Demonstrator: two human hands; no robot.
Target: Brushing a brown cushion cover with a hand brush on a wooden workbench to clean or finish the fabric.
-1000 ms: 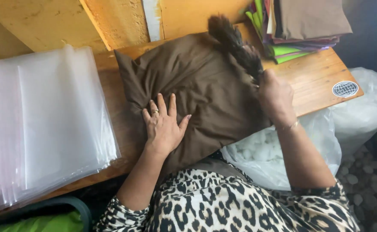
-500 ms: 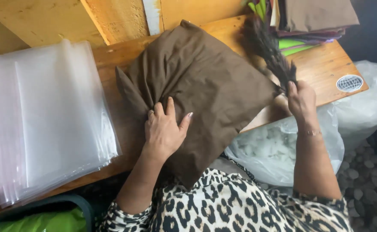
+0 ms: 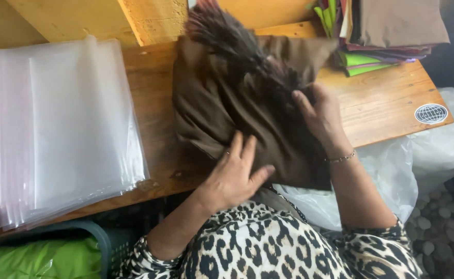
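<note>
Left hand (image 3: 235, 173) flat and spread on brown cushion (image 3: 222, 108) at wooden table (image 3: 387, 98) edge, right hand (image 3: 320, 116) gripping dark feathery brush (image 3: 237, 41); a hard sweep could likely push cushion off.

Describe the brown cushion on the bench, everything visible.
The brown cushion is a plump, soft pillow in a plain matte dark-brown fabric cover, creased and puckered. It lies at an angle on the wooden bench, its near corner overhanging the front edge above a clear plastic bag. The left hand presses flat on its near side. The right hand holds a dark bristly brush lying across its top. No zip or seam detail is clear.
</note>
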